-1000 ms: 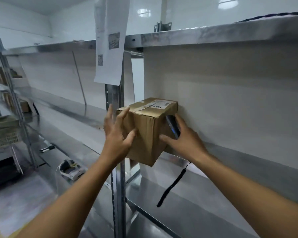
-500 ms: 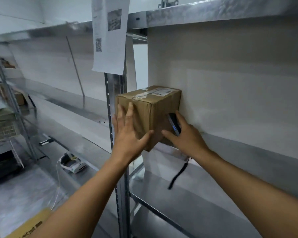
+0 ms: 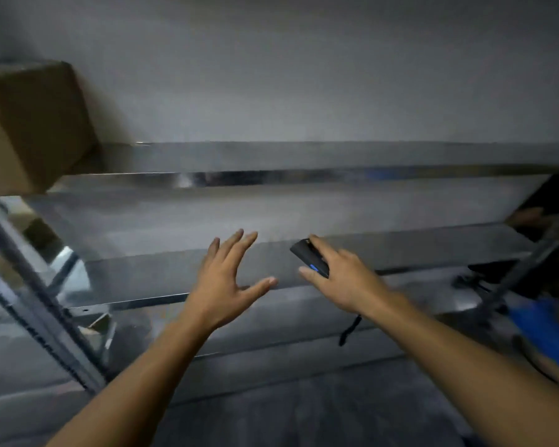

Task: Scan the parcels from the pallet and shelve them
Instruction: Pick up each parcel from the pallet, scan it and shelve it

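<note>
Brown cardboard box (image 3: 29,124) shelved on silver metal shelf (image 3: 304,177); left hand (image 3: 221,282) spread, empty; right hand (image 3: 349,282) grips black scanner (image 3: 307,257); other parcels likely pending.

There are your two arms: left forearm (image 3: 149,375) and right forearm (image 3: 465,350), both bare all the way down the view. Your left hand (image 3: 221,285) is bare, right hand (image 3: 342,279) too, nails short. A black cord (image 3: 349,330) dangles under your right wrist.

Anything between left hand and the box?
No object. The head view, though blurred, shows only bare metal shelf between the left hand and the cardboard box.
</note>
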`<state>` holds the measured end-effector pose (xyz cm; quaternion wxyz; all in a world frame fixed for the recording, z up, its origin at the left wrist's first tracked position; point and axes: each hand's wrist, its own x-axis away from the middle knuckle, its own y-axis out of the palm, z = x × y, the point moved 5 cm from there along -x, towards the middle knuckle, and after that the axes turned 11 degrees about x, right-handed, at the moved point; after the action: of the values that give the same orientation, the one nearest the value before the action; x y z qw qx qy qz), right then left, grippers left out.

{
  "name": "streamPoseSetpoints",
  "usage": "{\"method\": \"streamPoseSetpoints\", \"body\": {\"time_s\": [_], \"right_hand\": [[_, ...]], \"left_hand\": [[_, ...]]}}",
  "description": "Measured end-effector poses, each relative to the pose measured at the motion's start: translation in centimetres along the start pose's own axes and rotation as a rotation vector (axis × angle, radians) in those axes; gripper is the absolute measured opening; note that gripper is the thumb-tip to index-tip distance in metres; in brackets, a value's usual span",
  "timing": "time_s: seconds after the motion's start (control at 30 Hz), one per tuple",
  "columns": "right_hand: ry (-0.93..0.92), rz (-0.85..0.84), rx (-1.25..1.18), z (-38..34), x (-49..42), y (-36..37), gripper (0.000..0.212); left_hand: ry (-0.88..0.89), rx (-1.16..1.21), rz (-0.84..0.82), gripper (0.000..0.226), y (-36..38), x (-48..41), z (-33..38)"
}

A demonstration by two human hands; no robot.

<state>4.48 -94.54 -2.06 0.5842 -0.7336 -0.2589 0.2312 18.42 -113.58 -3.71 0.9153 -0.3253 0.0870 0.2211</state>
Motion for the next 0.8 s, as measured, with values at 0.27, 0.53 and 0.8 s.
{"method": "streamPoseSetpoints", "body": {"time_s": [0.27,0.53,0.8], "right_hand": [[0.479,0.004,0.022,26.2,24.0,-1.9,0.075],[0.93,0.063,0.077,48.2,52.0,-6.1,0.08],[1.252,0.215,0.035,61.6,73.0,-9.9,0.078]], "left_hand": [[0.263,0.044,-0.468,0.094,26.1,2.6,16.2],[0.492,0.222,-0.783,0.093,53.5,11.5,37.1],[0.562,0.388,-1.023,0.095,73.1,21.9,53.6]]}}
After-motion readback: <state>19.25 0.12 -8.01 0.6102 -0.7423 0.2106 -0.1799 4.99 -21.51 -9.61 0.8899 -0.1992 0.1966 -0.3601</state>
